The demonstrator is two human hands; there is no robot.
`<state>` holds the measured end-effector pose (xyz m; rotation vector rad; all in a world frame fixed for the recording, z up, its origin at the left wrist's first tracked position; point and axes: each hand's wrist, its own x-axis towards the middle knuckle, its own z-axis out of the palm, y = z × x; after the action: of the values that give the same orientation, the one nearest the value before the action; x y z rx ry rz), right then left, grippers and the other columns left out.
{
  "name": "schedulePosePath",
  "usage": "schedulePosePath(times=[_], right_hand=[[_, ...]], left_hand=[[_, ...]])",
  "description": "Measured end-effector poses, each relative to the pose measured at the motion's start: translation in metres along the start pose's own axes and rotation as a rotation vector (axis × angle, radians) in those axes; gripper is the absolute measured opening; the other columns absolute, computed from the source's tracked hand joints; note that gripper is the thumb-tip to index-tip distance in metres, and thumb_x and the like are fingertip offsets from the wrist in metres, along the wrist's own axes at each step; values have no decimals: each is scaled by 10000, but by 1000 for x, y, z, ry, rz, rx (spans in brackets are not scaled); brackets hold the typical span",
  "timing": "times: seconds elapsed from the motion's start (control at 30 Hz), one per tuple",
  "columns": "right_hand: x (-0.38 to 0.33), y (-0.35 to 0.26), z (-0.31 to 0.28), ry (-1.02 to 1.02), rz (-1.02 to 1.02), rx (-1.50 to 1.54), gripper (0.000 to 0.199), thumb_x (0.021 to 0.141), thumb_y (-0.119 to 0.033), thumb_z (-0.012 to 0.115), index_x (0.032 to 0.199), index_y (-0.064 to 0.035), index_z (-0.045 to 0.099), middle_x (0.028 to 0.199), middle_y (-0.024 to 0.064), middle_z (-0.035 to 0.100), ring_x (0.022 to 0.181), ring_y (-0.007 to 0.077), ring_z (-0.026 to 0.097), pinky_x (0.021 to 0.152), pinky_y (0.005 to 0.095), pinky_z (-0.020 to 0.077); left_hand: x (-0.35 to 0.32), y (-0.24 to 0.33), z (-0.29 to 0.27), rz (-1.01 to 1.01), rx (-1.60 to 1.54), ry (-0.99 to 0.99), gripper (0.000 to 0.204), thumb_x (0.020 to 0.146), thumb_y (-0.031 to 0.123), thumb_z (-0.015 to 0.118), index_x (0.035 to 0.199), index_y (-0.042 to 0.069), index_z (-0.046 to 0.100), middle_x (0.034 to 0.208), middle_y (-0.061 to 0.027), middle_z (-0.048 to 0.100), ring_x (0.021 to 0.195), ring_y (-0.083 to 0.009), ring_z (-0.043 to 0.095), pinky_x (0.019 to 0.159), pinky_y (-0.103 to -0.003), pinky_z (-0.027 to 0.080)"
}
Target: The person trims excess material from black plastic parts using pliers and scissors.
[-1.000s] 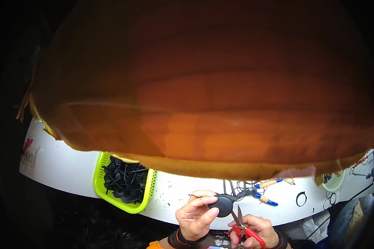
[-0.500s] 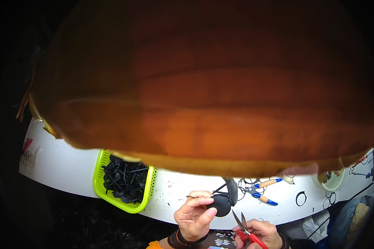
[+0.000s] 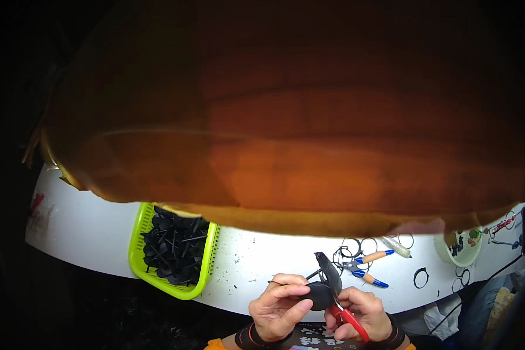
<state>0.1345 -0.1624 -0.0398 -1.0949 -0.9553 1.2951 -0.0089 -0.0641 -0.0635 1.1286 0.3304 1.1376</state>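
Observation:
My left hand (image 3: 274, 312) pinches a round black disc (image 3: 319, 297) between thumb and fingers. A second black piece (image 3: 329, 271), seen nearly edge-on, stands up behind the disc's right side, with a thin black stem near it. My right hand (image 3: 364, 318) is wrapped round the red handles of a pair of small scissors (image 3: 349, 321). Their blades meet the right edge of the black pieces and are mostly lost against them, so I cannot tell whether they are closed. Both hands are close together at the table's near edge.
A lime-green basket (image 3: 135, 251) full of black stemmed pieces (image 3: 172, 248) stands left on the white table (image 3: 87, 230). Blue-and-tan-handled pliers (image 3: 368, 277) lie beyond my right hand, among black rings. A pale bowl (image 3: 449, 255) sits farther right. Something orange-brown (image 3: 297, 181) covers the upper view.
The scissors have come up from below and apart, their blades now against the black pieces' right edge. Both hands have drawn closer; the disc has shifted slightly right.

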Motion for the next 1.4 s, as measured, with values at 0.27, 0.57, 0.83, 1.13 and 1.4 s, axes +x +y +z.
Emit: schedulePosePath(times=[0.27,0.57,0.83,1.13,1.4], right_hand=[[4,6,1,70,-122,-11,558,639,-262,772,939,102,474,649,116,578,579,128,578,511,230,466],[7,21,-15,362,-124,272,342,686,-29,716,918,89,494,546,118,523,427,150,508,390,240,402],[34,3,0,391,-289,20,453,631,99,665,1044,37,489,795,89,557,745,148,549,684,281,447],[28,-10,2,580,-196,461,471,572,35,630,1014,37,470,715,112,575,685,218,582,699,335,480],[30,-1,2,369,-135,311,419,654,42,632,1043,48,476,721,137,579,655,215,586,611,302,499]], left_hand=[[3,5,2,-83,-70,16,276,721,-139,584,992,-88,573,980,-165,518,913,-200,515,794,-283,427],[14,-6,-15,-152,-73,-209,286,736,-149,561,1016,-94,552,1013,-194,524,959,-231,535,845,-325,441],[32,4,-5,-257,-182,-257,323,775,-136,542,1092,-94,501,1093,-214,517,1034,-272,532,891,-392,466],[58,-9,-63,-201,820,-280,367,747,105,671,1082,-6,572,830,-147,603,634,-135,565,556,-232,445],[41,12,-5,17,305,-481,371,709,91,702,1043,-31,596,1087,-171,542,1014,-308,520,885,-398,401]])
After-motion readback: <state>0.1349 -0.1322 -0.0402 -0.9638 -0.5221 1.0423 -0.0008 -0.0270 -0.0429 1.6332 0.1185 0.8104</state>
